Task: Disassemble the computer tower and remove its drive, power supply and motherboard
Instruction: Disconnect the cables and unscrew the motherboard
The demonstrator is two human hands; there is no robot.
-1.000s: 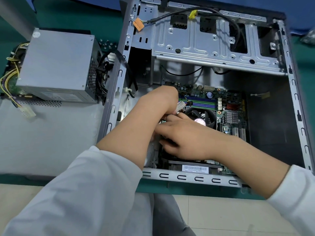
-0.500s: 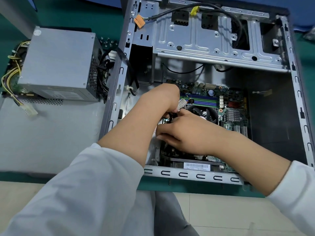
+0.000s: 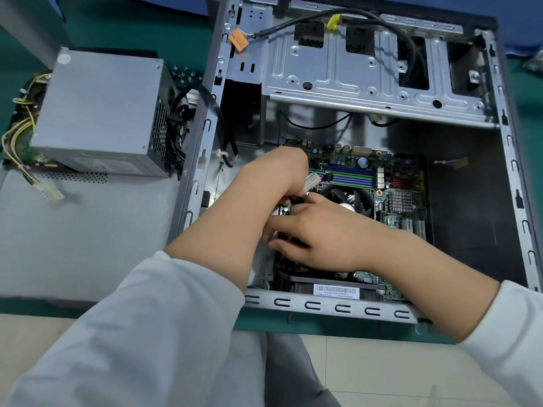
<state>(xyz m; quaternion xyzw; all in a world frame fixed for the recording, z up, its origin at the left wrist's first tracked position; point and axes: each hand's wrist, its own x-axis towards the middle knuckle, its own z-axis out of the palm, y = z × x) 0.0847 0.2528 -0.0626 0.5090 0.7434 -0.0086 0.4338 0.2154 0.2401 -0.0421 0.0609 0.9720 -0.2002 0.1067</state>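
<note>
Power supply [image 3: 100, 113]: already out, on the tabletop [image 3: 88, 13] left of the computer tower [image 3: 505, 171], well apart from both hands. Left hand [image 3: 282, 177]: inside the case at the motherboard's left edge, fingers curled and pinching a small white-labelled connector [image 3: 311, 182]. Right hand [image 3: 320, 233]: just beside and touching it, lying over the board beside the CPU fan [image 3: 352, 201], fingers extended leftward; whether anything is gripped cannot be told. Motherboard [image 3: 390, 183]: flat on the case floor, directly beneath both hands, extending rightward of them. Likely current step: freeing board cabling. Drive cage [image 3: 367, 69]: above, far side.
</note>
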